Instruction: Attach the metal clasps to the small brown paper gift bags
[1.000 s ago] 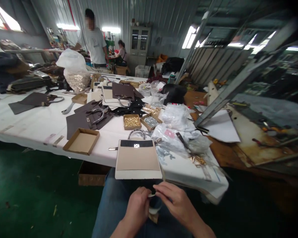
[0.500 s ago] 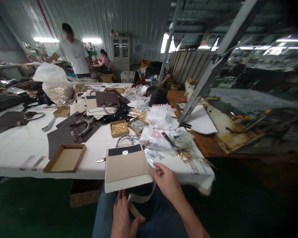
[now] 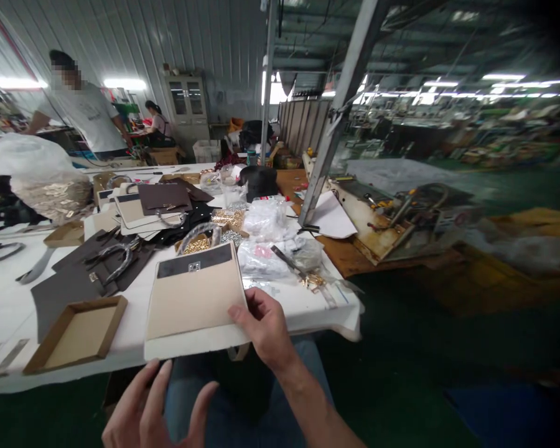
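Observation:
A beige handbag panel (image 3: 193, 305) with a dark strip and a small metal clasp plate along its top is tilted up at the table's front edge. My right hand (image 3: 267, 326) grips its right edge, thumb on the front face and fingers mostly hidden behind. Behind the panel's top edge rises a wrapped grey handle (image 3: 196, 233). My left hand (image 3: 156, 407) is open below the lower edge, fingers spread; its fingertips are close to the edge, and I cannot tell if they touch. Part of a strap (image 3: 238, 353) hangs beneath the panel.
A shallow cardboard tray (image 3: 116, 320) lies left, before dark brown bag pieces (image 3: 51, 298). Plastic-wrapped bundles (image 3: 266, 218) and gold fittings (image 3: 313, 281) lie right. A slanted metal post (image 3: 329, 143) stands beyond. Two people are at the back, one a person in a white shirt (image 3: 93, 118).
My view has turned right. The handbag panel is tilted up more, and my right hand holds its edge more fully. My left hand has moved left and its fingers have spread.

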Tool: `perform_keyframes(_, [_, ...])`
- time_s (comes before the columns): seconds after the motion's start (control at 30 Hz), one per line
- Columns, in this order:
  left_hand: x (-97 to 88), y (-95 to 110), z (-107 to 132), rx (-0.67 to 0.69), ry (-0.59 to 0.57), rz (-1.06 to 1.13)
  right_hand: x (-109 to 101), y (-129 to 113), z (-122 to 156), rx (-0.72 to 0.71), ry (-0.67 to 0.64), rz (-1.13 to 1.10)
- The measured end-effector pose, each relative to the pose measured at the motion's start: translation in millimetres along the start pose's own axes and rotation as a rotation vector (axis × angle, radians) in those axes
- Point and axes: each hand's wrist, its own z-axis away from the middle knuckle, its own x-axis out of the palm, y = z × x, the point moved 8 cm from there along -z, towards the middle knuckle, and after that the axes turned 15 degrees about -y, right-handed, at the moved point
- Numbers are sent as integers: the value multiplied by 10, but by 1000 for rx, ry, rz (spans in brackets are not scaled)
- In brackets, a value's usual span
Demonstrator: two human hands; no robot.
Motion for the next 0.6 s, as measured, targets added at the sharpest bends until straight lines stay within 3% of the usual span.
perform_keyframes(0.07, [-29,157,-229,0,-46,28,144,-490,128,-145,6,312])
perform_keyframes(0.17, [166,268,-441,-58,-224,436,566,-1122,335,-404,-100,798])
perform_keyframes(0.27, [406,257,-455,-228,-349,876,936,-1343,434,-516,-263,1185])
perform_keyframes(0.43, [529,113,-284,-426,-490,1078,930,-1155,377,-448,-308,1364])
perform_keyframes(0.53, [665,16,-78,-561,-523,1492,953,-767,372,-371,-348,1409])
perform_keyframes(0.6, [797,-119,65,-701,-469,1615,995,-469,402,-316,-396,1394])
